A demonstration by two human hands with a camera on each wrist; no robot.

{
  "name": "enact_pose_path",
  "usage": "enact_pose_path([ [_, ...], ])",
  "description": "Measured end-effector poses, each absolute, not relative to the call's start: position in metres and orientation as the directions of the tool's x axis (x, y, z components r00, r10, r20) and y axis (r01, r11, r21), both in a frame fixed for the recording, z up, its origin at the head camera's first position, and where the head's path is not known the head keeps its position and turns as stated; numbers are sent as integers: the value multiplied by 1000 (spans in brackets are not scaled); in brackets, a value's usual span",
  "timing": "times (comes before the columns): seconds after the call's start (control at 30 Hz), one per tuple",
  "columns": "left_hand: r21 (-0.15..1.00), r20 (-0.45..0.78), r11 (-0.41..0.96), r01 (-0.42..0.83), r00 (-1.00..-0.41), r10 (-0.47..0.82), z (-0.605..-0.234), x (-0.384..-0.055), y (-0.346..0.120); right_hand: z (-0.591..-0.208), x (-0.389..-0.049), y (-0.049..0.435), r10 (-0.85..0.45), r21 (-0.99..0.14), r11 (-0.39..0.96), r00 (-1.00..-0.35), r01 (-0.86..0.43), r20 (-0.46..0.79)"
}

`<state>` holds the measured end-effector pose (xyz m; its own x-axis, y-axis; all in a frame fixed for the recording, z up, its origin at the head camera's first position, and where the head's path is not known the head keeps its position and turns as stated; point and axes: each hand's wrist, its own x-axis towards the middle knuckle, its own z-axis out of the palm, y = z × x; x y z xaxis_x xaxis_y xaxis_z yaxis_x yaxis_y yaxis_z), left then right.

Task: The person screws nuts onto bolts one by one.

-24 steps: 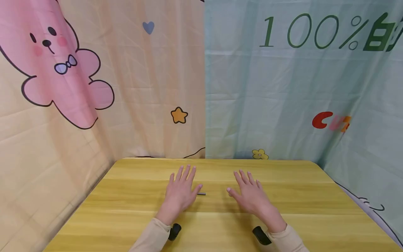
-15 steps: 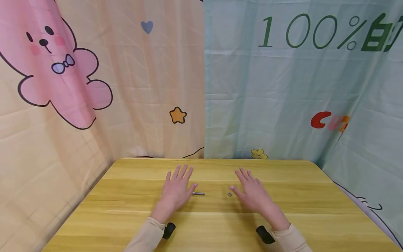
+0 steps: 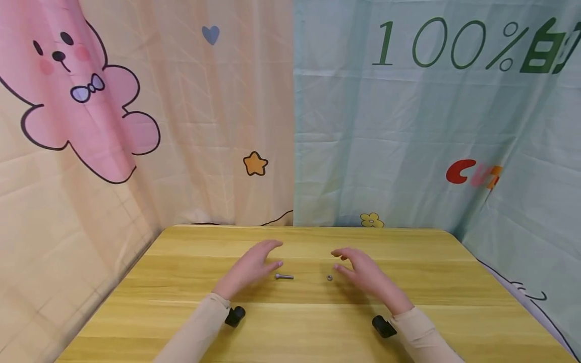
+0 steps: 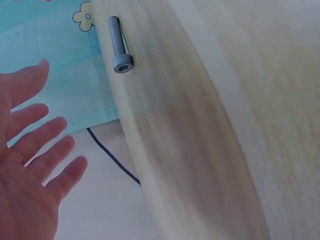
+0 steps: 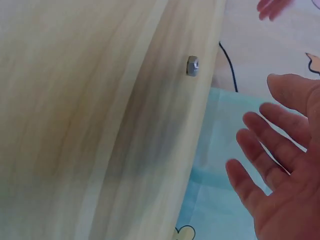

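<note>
A grey metal socket-head bolt (image 3: 284, 277) lies on its side on the wooden table, its head toward my left hand (image 3: 248, 267). That hand hovers just left of the bolt, fingers loosely bent and apart from it. In the left wrist view the hex recess of the bolt (image 4: 120, 47) shows. A small metal hex nut (image 3: 329, 278) sits to the right of the bolt. Beside the nut, my right hand (image 3: 364, 271) is held above the table with relaxed fingers, touching nothing. The right wrist view shows the nut (image 5: 192, 66) apart from the fingertips.
The wood-grain table (image 3: 290, 327) reaches back to hanging curtains, peach with a pink bear (image 3: 95, 116) on the left and pale blue-green (image 3: 408, 126) on the right. A black wrist camera (image 3: 235, 316) is on the left wrist, another (image 3: 384, 326) on the right.
Both hands have turned from palm-down with spread fingers to thumb-inward with bent fingers. The left hand has shifted left, uncovering the whole bolt; the nut has come into view beside the right thumb.
</note>
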<state>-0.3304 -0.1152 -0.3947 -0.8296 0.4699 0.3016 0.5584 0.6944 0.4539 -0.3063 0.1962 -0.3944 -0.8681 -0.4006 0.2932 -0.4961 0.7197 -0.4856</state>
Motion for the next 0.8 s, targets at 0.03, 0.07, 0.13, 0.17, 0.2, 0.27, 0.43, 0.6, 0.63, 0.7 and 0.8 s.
enact_pose_path([
  [0.03,483,287,678,554,-832,475,-395,-332,-116,-395,-309,196,-412,-493,712,-866,-500,282],
  [0.07,513,269,662,547,-835,481,-396,-334,-116,-396,-311,196,-425,-501,704,-864,-504,271],
  [0.13,563,242,630,535,-836,493,-399,-338,-117,-398,-316,196,-452,-524,683,-858,-509,244],
  [0.17,584,234,614,531,-835,499,-400,-340,-118,-399,-318,196,-464,-536,671,-854,-512,235],
  [0.2,601,227,600,527,-833,504,-402,-342,-119,-400,-320,196,-473,-547,660,-851,-515,230],
  [0.27,639,220,567,520,-830,513,-404,-347,-119,-402,-325,197,-486,-564,643,-845,-519,224],
  [0.43,697,191,524,489,-831,522,-408,-358,-119,-408,-335,202,-525,-586,610,-826,-533,205],
  [0.6,721,155,513,466,-830,536,-412,-362,-120,-409,-339,202,-552,-614,592,-818,-523,164],
  [0.63,727,146,509,461,-828,541,-413,-362,-120,-409,-340,201,-557,-622,587,-816,-518,155],
  [0.7,740,127,500,450,-823,553,-414,-363,-120,-410,-340,201,-562,-639,581,-817,-504,133],
  [0.8,759,99,491,427,-821,562,-416,-364,-120,-411,-341,201,-566,-665,567,-817,-486,114],
])
